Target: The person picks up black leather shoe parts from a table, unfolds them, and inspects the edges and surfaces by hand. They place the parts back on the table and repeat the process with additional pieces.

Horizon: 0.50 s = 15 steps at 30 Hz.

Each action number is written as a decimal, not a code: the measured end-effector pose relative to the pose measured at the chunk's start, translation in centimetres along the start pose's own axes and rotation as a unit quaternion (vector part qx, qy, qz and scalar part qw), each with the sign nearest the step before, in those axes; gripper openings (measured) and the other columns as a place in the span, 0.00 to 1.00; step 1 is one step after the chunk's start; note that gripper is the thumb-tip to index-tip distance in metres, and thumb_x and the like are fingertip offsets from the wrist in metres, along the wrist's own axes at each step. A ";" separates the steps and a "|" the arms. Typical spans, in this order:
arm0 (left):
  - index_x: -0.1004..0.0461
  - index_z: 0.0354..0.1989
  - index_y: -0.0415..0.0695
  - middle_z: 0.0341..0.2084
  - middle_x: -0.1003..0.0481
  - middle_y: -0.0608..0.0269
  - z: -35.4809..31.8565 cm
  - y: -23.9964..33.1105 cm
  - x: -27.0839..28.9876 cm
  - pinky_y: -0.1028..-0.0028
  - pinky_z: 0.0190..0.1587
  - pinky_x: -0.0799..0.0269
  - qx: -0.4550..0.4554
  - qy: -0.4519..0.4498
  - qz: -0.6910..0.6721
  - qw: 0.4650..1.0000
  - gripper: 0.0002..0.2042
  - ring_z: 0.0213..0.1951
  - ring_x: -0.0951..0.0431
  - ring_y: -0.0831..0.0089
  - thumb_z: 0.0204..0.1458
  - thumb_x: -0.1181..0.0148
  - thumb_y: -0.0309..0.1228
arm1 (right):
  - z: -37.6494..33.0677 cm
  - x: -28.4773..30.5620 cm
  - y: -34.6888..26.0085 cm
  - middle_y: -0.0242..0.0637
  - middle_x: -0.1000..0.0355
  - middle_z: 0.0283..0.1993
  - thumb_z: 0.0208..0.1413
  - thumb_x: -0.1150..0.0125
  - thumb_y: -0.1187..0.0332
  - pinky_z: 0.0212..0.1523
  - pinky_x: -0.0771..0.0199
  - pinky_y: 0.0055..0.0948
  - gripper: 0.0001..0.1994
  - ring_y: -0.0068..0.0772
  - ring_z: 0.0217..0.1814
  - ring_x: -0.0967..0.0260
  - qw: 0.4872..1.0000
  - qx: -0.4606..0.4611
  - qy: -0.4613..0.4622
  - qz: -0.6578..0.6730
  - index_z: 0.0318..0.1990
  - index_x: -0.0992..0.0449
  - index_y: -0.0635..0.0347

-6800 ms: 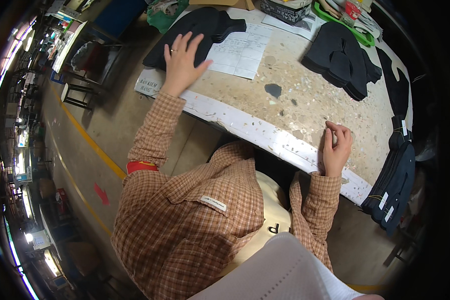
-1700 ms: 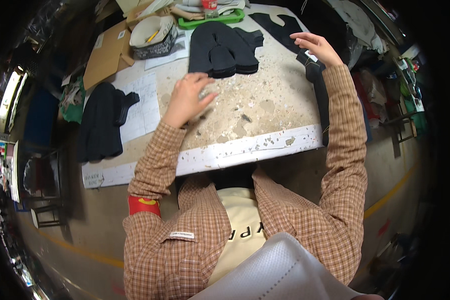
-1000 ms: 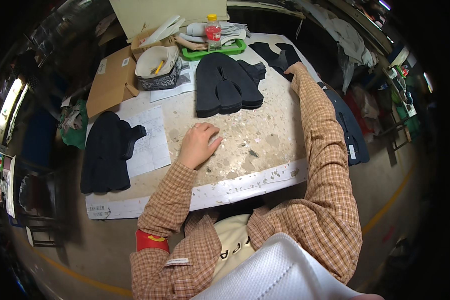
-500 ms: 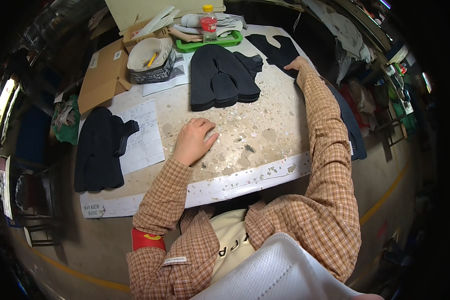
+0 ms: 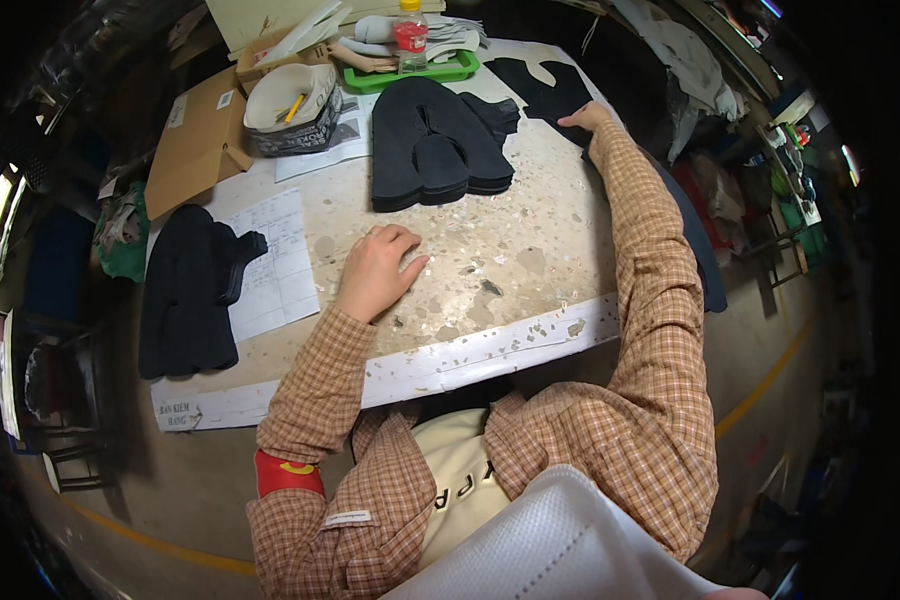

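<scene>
My left hand [image 5: 378, 272] rests palm down on the speckled table [image 5: 470, 265], fingers slightly curled and thumb apart, holding nothing. Stretched out to the far right, my right hand [image 5: 588, 117] has its thumb and fingers closed at the near edge of a flat black cut piece [image 5: 548, 92]; its fingertips are partly hidden. Between the hands, farther back, lies a thick stack of black mitten-shaped cut pieces [image 5: 438, 140]. A second black stack [image 5: 185, 295] lies at the left, partly over a sheet of paper with writing [image 5: 280, 265].
At the back stand an open cardboard box [image 5: 205, 140], a round fabric container [image 5: 290, 110] with a yellow pen, and a green tray [image 5: 430, 78] with a bottle [image 5: 410, 40] of red contents. Dark material [image 5: 705, 265] hangs by the right edge. Small scraps litter the tabletop.
The whole scene has shifted slightly left and up in the picture. My left hand stays resting on the table, and my right hand remains at the flat black piece.
</scene>
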<state>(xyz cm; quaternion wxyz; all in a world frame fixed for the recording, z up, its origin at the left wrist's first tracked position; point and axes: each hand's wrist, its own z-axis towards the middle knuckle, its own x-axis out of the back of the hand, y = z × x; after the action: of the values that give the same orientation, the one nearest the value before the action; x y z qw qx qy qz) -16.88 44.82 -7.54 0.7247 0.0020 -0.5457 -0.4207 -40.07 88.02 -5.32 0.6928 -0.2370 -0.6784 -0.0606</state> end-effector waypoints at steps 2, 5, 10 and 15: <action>0.23 0.34 0.40 0.33 0.24 0.60 0.0 0.0 0.0 0.68 0.42 0.29 0.002 -0.002 0.003 1.000 0.10 0.39 0.26 0.61 0.45 0.37 0.32 | -0.8 -0.4 -1.1 0.48 0.28 0.48 0.37 0.27 0.60 0.54 0.31 0.34 0.28 0.42 0.51 0.30 1.000 -0.025 -0.003 -0.017 0.46 0.26 0.67; 0.23 0.34 0.40 0.34 0.24 0.60 -0.1 -0.1 0.0 0.68 0.42 0.29 0.004 -0.004 -0.006 1.000 0.10 0.39 0.26 0.62 0.45 0.37 0.32 | -1.5 -0.7 -2.5 0.49 0.33 0.57 0.39 0.27 0.63 0.58 0.35 0.35 0.33 0.43 0.61 0.36 0.996 -0.068 -0.053 -0.010 0.54 0.31 0.68; 0.23 0.34 0.41 0.34 0.25 0.60 -0.1 -0.3 0.0 0.67 0.42 0.29 0.005 -0.006 -0.005 1.000 0.10 0.39 0.26 0.62 0.46 0.37 0.33 | -0.3 -0.2 -2.3 0.41 0.27 0.50 0.41 0.29 0.64 0.52 0.33 0.35 0.24 0.39 0.50 0.29 0.994 0.027 -0.096 0.055 0.48 0.24 0.59; 0.23 0.34 0.40 0.34 0.25 0.60 -0.2 -0.3 0.0 0.66 0.42 0.29 0.003 -0.006 -0.003 1.000 0.11 0.40 0.26 0.61 0.46 0.37 0.34 | 0.7 1.0 1.1 0.32 0.25 0.43 0.42 0.30 0.60 0.50 0.41 0.28 0.19 0.30 0.48 0.33 0.921 0.021 -0.140 0.363 0.44 0.22 0.52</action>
<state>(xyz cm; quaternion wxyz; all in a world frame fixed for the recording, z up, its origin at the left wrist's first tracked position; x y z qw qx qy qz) -16.92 44.59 -7.75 0.7198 0.0035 -0.5518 -0.4211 -40.17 89.54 -4.64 0.5705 -0.4582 -0.6370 0.2427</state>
